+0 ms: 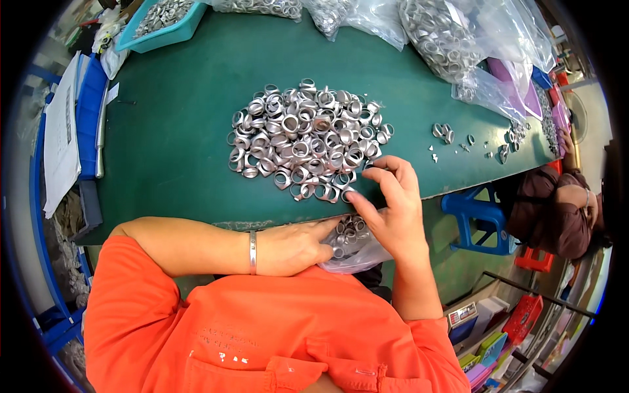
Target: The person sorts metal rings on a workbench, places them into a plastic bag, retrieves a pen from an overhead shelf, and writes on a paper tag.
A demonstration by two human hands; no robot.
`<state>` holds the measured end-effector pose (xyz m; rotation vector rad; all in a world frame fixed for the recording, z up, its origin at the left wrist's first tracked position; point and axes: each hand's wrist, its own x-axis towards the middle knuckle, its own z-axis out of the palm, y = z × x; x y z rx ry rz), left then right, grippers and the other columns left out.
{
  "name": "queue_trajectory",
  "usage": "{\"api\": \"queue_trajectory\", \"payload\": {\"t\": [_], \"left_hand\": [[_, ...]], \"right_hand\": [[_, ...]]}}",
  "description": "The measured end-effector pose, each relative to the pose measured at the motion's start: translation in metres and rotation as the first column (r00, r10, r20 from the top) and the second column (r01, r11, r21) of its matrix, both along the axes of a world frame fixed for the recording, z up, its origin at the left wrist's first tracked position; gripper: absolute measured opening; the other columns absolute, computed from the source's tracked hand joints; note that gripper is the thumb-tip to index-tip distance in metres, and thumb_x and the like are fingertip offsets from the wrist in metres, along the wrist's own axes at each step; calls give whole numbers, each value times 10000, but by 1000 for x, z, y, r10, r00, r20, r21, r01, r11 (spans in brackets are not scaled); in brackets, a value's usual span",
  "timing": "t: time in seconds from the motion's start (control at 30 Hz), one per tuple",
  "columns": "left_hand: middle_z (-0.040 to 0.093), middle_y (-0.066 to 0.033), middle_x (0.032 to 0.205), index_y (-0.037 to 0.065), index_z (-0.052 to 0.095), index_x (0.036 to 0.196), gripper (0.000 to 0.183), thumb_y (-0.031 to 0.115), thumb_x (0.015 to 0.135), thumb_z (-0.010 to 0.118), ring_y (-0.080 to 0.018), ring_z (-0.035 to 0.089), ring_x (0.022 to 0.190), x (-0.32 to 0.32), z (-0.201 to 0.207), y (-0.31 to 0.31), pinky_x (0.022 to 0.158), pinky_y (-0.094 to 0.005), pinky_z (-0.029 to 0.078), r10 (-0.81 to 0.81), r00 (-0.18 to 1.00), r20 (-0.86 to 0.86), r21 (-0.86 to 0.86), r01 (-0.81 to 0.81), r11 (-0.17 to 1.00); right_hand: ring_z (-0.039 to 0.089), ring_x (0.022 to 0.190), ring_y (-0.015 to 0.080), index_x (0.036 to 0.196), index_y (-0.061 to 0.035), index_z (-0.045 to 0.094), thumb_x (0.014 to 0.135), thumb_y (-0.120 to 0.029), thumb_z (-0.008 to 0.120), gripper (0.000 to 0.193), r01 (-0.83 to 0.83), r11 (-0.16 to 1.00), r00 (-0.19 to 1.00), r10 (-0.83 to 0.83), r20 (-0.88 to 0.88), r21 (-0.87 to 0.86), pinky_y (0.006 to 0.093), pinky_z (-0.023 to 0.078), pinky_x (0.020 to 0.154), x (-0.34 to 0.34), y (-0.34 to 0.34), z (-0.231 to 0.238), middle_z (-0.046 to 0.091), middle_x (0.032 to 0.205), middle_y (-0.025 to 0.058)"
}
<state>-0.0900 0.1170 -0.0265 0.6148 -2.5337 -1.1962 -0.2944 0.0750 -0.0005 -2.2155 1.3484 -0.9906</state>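
Observation:
A heap of silver-grey metal rings (pixel 308 134) lies on the green table (pixel 177 164) in front of me. My left hand (pixel 295 249) reaches across my body, its fingers closed on the mouth of a clear plastic bag (pixel 357 264) just below the table's near edge. Several rings (pixel 352 227) show inside that bag. At the heap's lower right corner is my right hand (pixel 391 206), thumb and fingers curved and apart. Its thumb tip is at a ring on the heap's edge, and no ring shows between the fingers.
Clear bags of rings (pixel 442 46) and a turquoise tray (pixel 160 39) line the table's far side. Loose rings (pixel 443 133) lie scattered at right. A blue stool (pixel 478 223) stands near another person (pixel 557 209). Blue bins (pixel 90 118) stand at left.

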Motion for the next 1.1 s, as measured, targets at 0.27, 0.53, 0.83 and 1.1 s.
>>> {"api": "queue_trajectory", "payload": {"t": [0.27,0.53,0.83,1.1], "left_hand": [[276,-420,1377,-34,549,797,99,63,806,540,-511,431,1213,0,-2,0,994,-441,418,-12,1000,-7,48,13,999],[278,-417,1376,-30,553,790,114,83,806,553,-504,453,1193,1,-3,2,982,-443,425,7,1000,-25,46,-6,999],[298,-411,1367,-29,562,802,130,99,812,542,-502,450,1194,1,-1,0,988,-451,417,-3,1000,-21,34,4,999],[278,-403,1384,-28,567,818,138,106,818,537,-501,425,1221,1,-1,0,999,-450,408,-17,1000,5,104,17,994]], "right_hand": [[547,860,292,984,-1,622,680,43,691,315,-8,999,1000,8,0,49,356,466,739,-13,4,-5,560,971,119],[578,856,276,1014,-4,631,701,66,667,324,-421,794,905,400,145,440,336,482,728,-34,3,25,564,988,126],[540,808,289,938,-32,635,707,21,704,248,-204,977,974,196,-114,-66,366,456,707,-3,-3,-4,569,926,109],[561,749,278,832,-16,648,691,-22,744,171,-524,778,850,507,145,347,355,479,660,-37,5,20,562,907,106]]}}
